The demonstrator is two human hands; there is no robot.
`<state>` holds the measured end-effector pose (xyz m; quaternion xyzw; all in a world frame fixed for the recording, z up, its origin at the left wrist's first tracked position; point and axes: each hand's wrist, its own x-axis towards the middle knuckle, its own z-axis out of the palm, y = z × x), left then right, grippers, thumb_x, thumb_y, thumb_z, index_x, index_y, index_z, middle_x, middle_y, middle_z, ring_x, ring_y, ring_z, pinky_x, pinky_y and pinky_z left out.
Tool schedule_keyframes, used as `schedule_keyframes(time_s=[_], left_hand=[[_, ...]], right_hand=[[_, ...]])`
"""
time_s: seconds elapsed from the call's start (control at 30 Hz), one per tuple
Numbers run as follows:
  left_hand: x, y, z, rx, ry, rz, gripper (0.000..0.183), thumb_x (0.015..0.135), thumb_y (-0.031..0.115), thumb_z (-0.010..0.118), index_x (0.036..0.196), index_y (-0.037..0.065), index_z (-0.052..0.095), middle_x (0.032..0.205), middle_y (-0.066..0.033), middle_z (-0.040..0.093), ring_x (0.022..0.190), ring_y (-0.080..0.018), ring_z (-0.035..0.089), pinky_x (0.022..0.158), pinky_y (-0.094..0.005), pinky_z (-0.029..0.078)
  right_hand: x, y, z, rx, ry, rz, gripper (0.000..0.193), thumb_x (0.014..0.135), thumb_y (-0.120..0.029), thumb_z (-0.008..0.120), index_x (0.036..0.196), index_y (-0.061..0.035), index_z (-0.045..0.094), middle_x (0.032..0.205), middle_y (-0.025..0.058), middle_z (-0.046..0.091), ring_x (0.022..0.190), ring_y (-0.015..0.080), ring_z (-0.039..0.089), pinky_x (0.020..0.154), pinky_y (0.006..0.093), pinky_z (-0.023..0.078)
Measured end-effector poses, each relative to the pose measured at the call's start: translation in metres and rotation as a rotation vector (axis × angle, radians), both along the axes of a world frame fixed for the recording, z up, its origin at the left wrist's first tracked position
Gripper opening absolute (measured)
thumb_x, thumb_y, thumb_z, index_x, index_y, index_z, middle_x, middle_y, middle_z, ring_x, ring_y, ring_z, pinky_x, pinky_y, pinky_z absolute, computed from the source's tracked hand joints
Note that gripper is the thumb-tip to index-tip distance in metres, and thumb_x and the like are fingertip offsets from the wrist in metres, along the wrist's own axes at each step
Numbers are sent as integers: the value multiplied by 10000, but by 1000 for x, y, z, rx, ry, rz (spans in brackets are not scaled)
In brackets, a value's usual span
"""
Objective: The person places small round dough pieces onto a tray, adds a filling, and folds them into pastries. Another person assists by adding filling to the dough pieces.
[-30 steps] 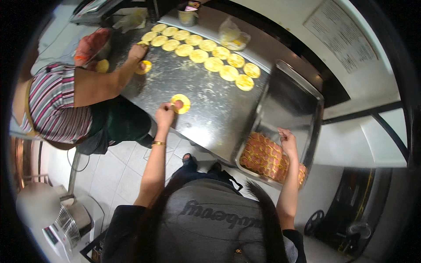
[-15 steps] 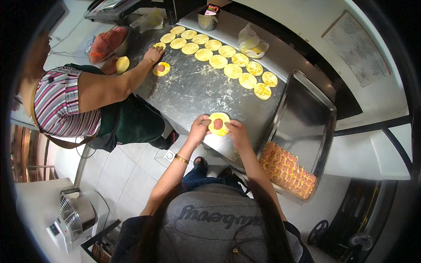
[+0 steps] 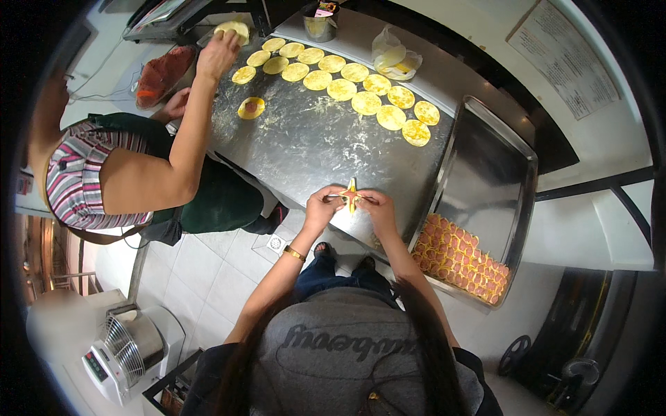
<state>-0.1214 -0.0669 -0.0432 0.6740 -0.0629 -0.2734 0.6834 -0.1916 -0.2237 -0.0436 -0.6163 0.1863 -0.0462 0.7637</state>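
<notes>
Above the near edge of the metal table [image 3: 309,149], my left hand [image 3: 322,211] and my right hand [image 3: 377,209] pinch a yellow dough round [image 3: 352,196] from both sides. Its edges are drawn inward around a pink meat filling, leaving points at top and bottom. Both hands have their fingers closed on it. Across the table's far side lie rows of flat yellow dough rounds [image 3: 341,89]. One round topped with filling [image 3: 251,107] sits by itself at the left. Filled dough pieces [image 3: 460,262] stand packed in the near end of a metal tray [image 3: 528,201] on my right.
At the left, a co-worker's hand [image 3: 219,55] holds pale dough rounds [image 3: 233,31] beside a container of pink meat mixture [image 3: 165,75]. A small bucket [image 3: 321,26] and a plastic bag [image 3: 397,59] stand along the back. A mixer [image 3: 132,350] is at lower left.
The dough round between my hands has gone from flat and spread to pinched inward at its sides. The co-worker's hand has moved from the table rounds up to the dough rounds behind.
</notes>
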Motion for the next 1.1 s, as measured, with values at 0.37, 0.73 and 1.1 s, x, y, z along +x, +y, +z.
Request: schedule_keyframes(time_s=[0.37, 0.73, 1.1], left_hand=[[-22, -11, 30, -281, 6, 83, 171, 811, -47, 618, 940, 38, 544, 822, -2, 599, 799, -82, 587, 661, -193, 474], [-22, -14, 4, -63, -484, -47, 232, 757, -90, 647, 964, -11, 577, 1011, -81, 626, 909, -126, 611, 756, -229, 503], [-37, -31, 11, 231, -412, -108, 227, 711, -4, 737, 906, 5, 620, 794, -65, 671, 739, -102, 656, 652, -243, 524]], right_hand=[[-10, -4, 14, 60, -109, -82, 258, 759, 22, 631, 1016, 22, 606, 949, 56, 640, 878, 111, 594, 762, 244, 474], [-24, -20, 32, -106, -27, 82, 358, 719, 43, 667, 1065, -13, 595, 957, 71, 637, 860, 131, 614, 777, 259, 493], [-21, -37, 15, -734, -69, 209, 262, 675, 27, 651, 928, -40, 637, 880, 123, 627, 833, 286, 623, 735, 340, 497]])
